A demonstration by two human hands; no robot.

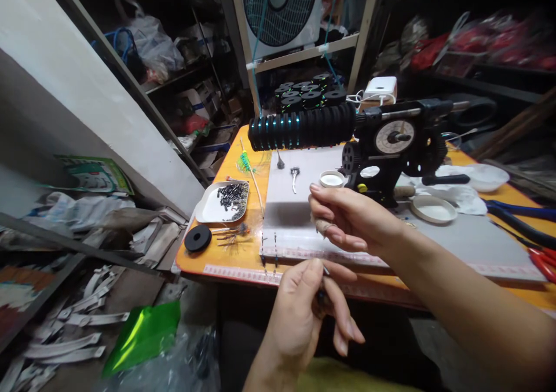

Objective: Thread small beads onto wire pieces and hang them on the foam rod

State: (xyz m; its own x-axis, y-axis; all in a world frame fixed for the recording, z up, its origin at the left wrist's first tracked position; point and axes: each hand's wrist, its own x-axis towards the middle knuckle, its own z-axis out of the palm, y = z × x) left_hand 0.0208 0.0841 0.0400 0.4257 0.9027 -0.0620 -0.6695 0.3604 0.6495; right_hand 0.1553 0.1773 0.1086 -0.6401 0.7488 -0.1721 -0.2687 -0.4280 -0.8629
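In front of the table's near edge, my left hand (299,305) is closed, its thumb pressed to the index finger. A small dark piece with a pale tip (326,271) pokes out of that pinch; its kind is too small to tell. My right hand (343,215) hovers a little higher over the grey board (304,207), thumb and index finger pinched together. Whatever that pinch holds, if anything, I cannot make out. A wrap (322,226) goes round one right finger. Two thin beaded lines (275,247) lie at the board's front edge, left of my hands.
A black winding machine (386,143) carries a row of black spools (304,127). To the left are a white tray (208,202) of small black parts and a black foam spool (198,240). Shallow dishes (433,209) and blue-handled pliers (521,209) lie at right.
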